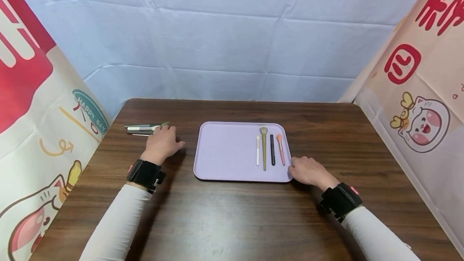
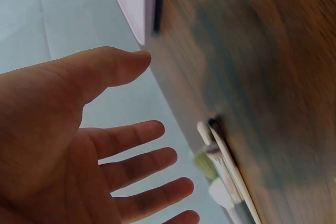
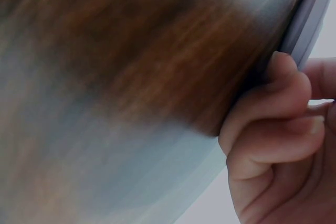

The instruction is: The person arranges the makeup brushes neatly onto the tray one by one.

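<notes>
My left hand (image 1: 163, 144) is over the right end of a small pile of makeup brushes (image 1: 139, 129) at the table's left. In the left wrist view its fingers are spread and nearly straight, with bristle heads (image 2: 206, 165) beyond the fingertips. At the near right corner of a lilac tray (image 1: 224, 152), my right hand (image 1: 309, 171) grips the rim, fingers curled against the outer side in the right wrist view. On the tray's right half lie a white brush (image 1: 257, 152), an olive brush (image 1: 264, 152), a black slim brush or pen (image 1: 272, 152) and a pink brush (image 1: 281, 152).
The dark wood table (image 1: 224, 220) carries the tray and the pile. A pale blue cloth (image 1: 224, 51) hangs behind it. Printed cloths (image 1: 427, 172) hang along both sides. Black bands (image 1: 146, 175) are strapped round both wrists.
</notes>
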Available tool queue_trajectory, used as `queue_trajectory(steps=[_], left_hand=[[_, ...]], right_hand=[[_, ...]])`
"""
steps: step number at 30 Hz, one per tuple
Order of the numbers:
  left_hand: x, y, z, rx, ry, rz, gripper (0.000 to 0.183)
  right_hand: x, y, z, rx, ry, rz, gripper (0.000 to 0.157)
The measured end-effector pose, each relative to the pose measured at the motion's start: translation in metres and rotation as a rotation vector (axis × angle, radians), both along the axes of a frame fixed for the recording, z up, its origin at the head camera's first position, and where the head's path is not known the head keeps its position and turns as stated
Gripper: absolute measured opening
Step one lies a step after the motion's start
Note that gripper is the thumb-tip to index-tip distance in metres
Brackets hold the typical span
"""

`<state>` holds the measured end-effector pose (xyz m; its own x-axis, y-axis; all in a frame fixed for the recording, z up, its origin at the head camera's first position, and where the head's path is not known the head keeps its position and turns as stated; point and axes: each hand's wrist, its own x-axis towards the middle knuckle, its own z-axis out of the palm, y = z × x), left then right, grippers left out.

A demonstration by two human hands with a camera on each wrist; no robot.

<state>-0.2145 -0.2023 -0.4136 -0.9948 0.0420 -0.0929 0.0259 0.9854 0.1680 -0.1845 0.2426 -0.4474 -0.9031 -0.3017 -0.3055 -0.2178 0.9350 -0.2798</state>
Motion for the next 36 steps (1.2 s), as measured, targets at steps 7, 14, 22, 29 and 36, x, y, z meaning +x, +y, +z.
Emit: queue_trajectory(steps=[7,14,22,29,36], left_hand=[[0.003,-0.014,-0.001,0.005,-0.013,0.013,0.064],[0.0,-0.027,-0.006,-0.007,-0.028,0.018,0.068],[-0.001,-0.042,-0.01,0.015,-0.044,0.021,0.065],[0.0,-0.053,-0.012,0.02,-0.059,0.03,0.06],[-0.002,-0.062,-0.018,0.025,-0.059,0.018,0.06]], right_hand=[[0.0,0.0,-0.001,-0.004,0.007,0.0,0.019],[0.0,0.0,0.001,0.0,-0.002,-0.003,0.02],[0.001,0.0,0.0,-0.003,-0.003,-0.01,0.02],[0.001,-0.001,0.001,-0.004,-0.008,-0.011,0.02],[0.001,-0.001,0.0,0.003,-0.003,-0.01,0.02]])
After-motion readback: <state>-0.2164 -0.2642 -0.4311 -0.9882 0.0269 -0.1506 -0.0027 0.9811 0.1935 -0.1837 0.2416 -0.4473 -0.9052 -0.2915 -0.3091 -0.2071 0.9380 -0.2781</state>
